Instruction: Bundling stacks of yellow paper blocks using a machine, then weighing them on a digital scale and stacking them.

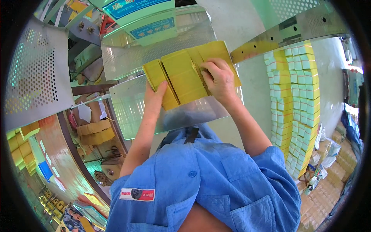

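Note:
A row of yellow paper stacks [181,73] lies across the metal surface in front of me, with a dark gap between the left stack and the middle one. My left hand [154,96] grips the near left end of the row, its thumb on top beside that gap and its other fingers hidden. Over the right part of the row, my right hand [221,80] has its fingers curled and pinched at a raised, torn-looking edge of yellow paper [198,73]. The right-hand stack [214,50] reaches beyond my fingers.
Below the stacks is a shiny metal plate [135,112]; a perforated tray [119,58] and a green machine housing [154,29] stand beyond. A drilled metal bar [286,33] runs off right. Banded paper bundles [295,100] form tall rows at right. A perforated panel [36,73] is at left.

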{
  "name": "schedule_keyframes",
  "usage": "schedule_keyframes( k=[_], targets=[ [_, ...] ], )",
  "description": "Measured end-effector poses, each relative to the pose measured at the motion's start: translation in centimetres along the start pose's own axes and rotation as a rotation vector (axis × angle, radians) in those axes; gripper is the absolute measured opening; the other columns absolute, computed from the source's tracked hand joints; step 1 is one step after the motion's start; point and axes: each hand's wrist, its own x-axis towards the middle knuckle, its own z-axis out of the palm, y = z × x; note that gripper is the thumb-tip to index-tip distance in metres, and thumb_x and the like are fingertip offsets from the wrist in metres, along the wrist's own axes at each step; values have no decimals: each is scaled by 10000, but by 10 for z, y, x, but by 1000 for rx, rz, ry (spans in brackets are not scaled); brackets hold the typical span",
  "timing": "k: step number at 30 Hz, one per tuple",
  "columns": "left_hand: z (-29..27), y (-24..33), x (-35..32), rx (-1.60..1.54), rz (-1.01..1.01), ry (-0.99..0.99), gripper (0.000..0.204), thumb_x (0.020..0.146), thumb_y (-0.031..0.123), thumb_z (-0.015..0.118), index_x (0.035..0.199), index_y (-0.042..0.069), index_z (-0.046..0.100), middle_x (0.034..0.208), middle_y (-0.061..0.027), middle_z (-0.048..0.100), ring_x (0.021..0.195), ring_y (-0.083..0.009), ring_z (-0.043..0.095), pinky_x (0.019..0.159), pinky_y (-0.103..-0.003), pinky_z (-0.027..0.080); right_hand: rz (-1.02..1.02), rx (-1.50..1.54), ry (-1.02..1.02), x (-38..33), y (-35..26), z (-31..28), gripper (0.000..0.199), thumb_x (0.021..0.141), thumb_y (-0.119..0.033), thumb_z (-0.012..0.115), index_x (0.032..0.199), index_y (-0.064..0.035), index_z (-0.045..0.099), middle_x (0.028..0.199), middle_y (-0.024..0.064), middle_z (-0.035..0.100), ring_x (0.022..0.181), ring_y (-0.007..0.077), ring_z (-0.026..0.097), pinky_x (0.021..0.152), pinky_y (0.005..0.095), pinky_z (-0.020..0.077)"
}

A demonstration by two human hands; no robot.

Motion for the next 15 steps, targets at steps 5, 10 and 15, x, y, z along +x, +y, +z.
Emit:
schedule_keyframes(
  k=[5,10,15],
  targets=[
    [-13,-9,-3,-135,-40,-20,563,933,229,638,1403,12,418,1302,-134,564,1172,-220,557,1009,-352,438,46,-85,17,1,-13,3,182,745,-63,693,925,-79,676,943,101,629,912,307,610,775,403,510],
    [-13,-9,-2,-109,-45,-30,558,941,238,632,1399,3,418,1300,-133,564,1171,-219,556,1007,-352,439,58,-142,4,2,-21,6,241,721,-103,711,959,-93,675,972,102,618,935,309,593,805,410,497],
    [-12,-11,-1,-148,-44,-52,549,948,237,624,1395,-6,418,1306,-132,561,1167,-219,558,1006,-352,440,63,-181,-4,1,-24,8,285,703,-118,725,984,-111,678,978,97,615,944,305,586,821,413,487]
  ],
)
